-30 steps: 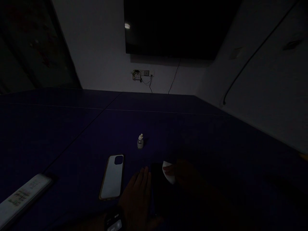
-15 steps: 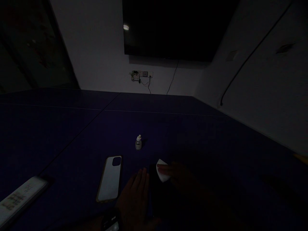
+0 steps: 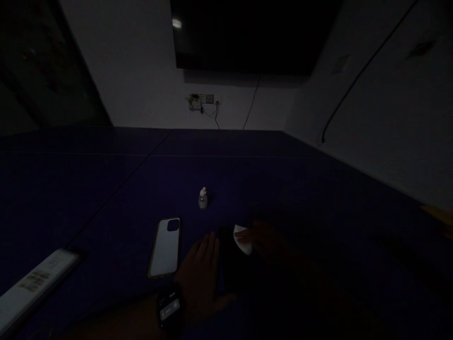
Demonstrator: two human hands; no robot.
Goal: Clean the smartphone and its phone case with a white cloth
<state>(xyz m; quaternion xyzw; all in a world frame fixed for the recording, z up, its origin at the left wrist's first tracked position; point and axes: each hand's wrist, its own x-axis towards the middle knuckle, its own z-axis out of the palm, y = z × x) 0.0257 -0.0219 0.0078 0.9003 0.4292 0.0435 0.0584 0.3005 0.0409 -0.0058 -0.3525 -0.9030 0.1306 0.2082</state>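
Note:
My left hand [image 3: 200, 271] lies flat with its fingers stretched out along the left edge of a black flat rectangular thing [image 3: 230, 264]. Its thumb points right, by the near end of that thing. On the wrist is a watch [image 3: 170, 307] with a lit screen. The fingers of my right hand [image 3: 260, 238] press a folded white wipe [image 3: 242, 241] onto the black thing's far part. Darkness hides most of the right hand and the right side of the black thing. Left of my left hand lies a phone case [image 3: 165, 248].
A small dropper bottle [image 3: 203, 199] stands upright beyond my hands on the dark blue table [image 3: 141, 184]. A long white box [image 3: 38, 285] lies at the near left. Something yellow [image 3: 437, 215] shows at the right edge. A screen [image 3: 244, 38] hangs on the far wall.
The view has tipped down slightly, so things appear higher. My right hand has slid the wipe a little to the right across the black thing. My left hand stays flat at its edge.

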